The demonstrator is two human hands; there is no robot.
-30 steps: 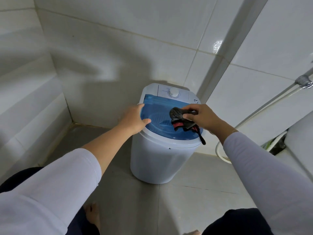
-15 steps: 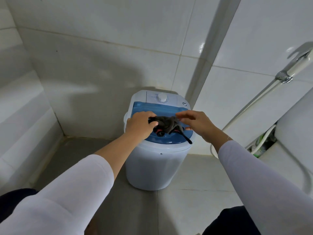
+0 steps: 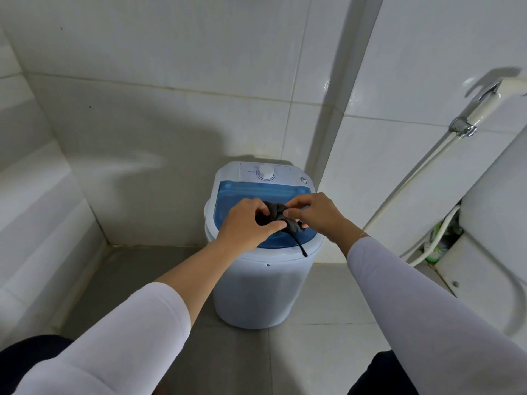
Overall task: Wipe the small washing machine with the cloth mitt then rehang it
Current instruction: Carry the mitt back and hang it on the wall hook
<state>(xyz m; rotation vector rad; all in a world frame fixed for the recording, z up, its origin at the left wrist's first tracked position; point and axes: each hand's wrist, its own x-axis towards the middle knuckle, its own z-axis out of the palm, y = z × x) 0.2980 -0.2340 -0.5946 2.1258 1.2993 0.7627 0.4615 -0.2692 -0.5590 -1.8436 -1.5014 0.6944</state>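
White-tiled walls [image 3: 171, 115] meet in a corner above a grey tiled floor [image 3: 137, 275], where the small washing machine [image 3: 261, 292] stands upright, its back near the wall. Your two hands come together over its translucent blue lid [image 3: 262, 193], which lies closed; what the tub holds beneath it cannot be made out through the tint. Behind the lid, the white control panel carries a round dial [image 3: 265, 172].

Your left hand [image 3: 246, 225] curls its fingers and thumb round the dark grey cloth mitt [image 3: 278, 213], which is bunched into a wad just above the lid's middle. Your right hand [image 3: 315, 213] pinches the same wad from the other side, its fingertips pressed into the fabric. A thin black cord [image 3: 299, 244] trails from the mitt, running down across the front of the lid to the white rim of the machine. Whether the mitt itself touches the lid cannot be told from this angle.

Both your forearms are bare below pushed-up white sleeves [image 3: 137, 326]. To the right, a white hose [image 3: 410, 183] slants down the wall from a spray handle [image 3: 482, 106], beside the edge of a white toilet [image 3: 490, 252].
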